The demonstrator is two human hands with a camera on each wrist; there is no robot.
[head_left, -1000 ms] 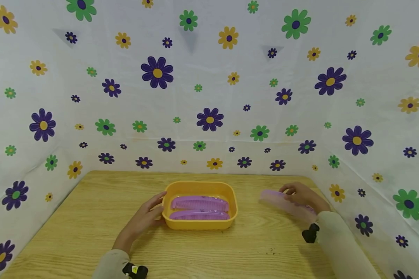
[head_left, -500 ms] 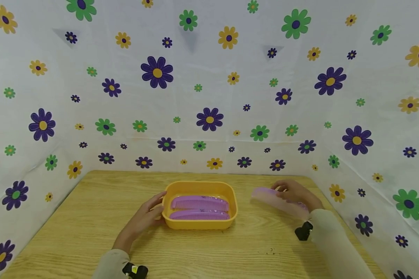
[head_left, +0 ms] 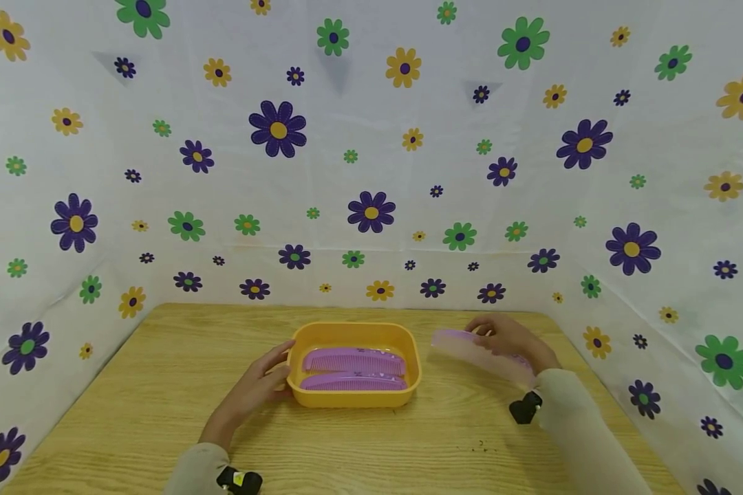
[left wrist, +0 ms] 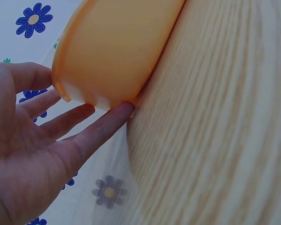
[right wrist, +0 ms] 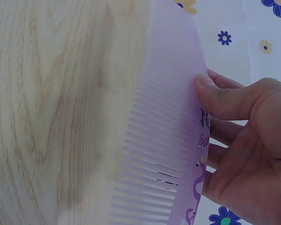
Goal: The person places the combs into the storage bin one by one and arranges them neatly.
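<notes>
A yellow rectangular tub [head_left: 354,399] stands mid-table with two purple combs in it, a rear comb [head_left: 354,360] and a front comb [head_left: 353,381]. My left hand [head_left: 252,388] touches the tub's left end; in the left wrist view its fingers [left wrist: 79,117] reach out straight against the tub wall [left wrist: 112,51]. To the right of the tub, above the table, my right hand [head_left: 508,340] holds a third purple comb [head_left: 464,347]. In the right wrist view the thumb and fingers pinch this comb [right wrist: 168,103] along its printed spine, teeth pointing away from the palm.
The wood-grain table [head_left: 179,385] is enclosed at the back and sides by a white cloth [head_left: 322,179] printed with flowers. Small dark specks [head_left: 483,447] mark the tabletop at the front right.
My right hand has moved left, closer to the tub, carrying the comb. The left hand, the tub and the two combs inside have stayed in place.
</notes>
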